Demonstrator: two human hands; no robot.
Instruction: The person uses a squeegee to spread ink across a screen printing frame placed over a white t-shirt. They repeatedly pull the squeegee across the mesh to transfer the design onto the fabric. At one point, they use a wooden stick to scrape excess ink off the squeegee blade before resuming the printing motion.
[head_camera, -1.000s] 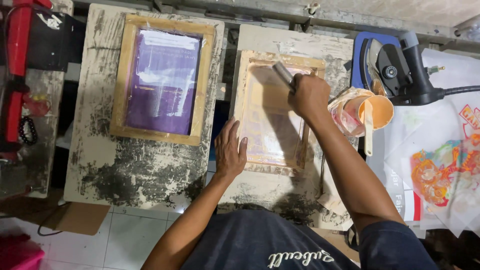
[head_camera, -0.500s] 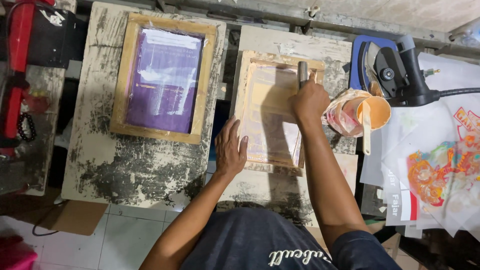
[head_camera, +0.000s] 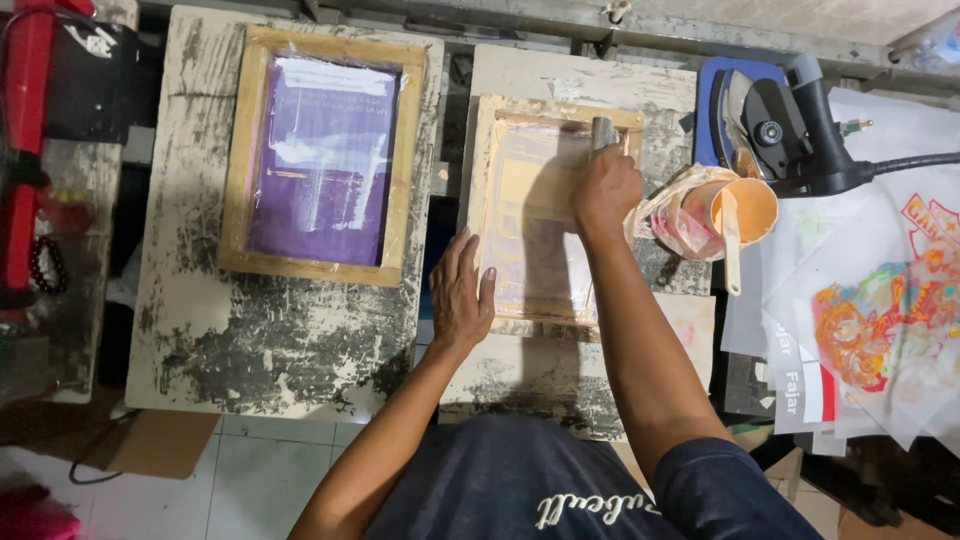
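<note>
Wooden screen-printing frame (head_camera: 487, 215): left hand (head_camera: 462, 295) flat, fingers spread, on its near-left edge; right hand (head_camera: 605, 187) clenched around squeegee (head_camera: 603, 132) at its far-right corner; purple screen frame (head_camera: 322, 160) left.

purple screen (head_camera: 322, 165) | pale wooden frame (head_camera: 480, 200) | orange cup (head_camera: 752, 208) | blue-black iron (head_camera: 775, 125)
</note>
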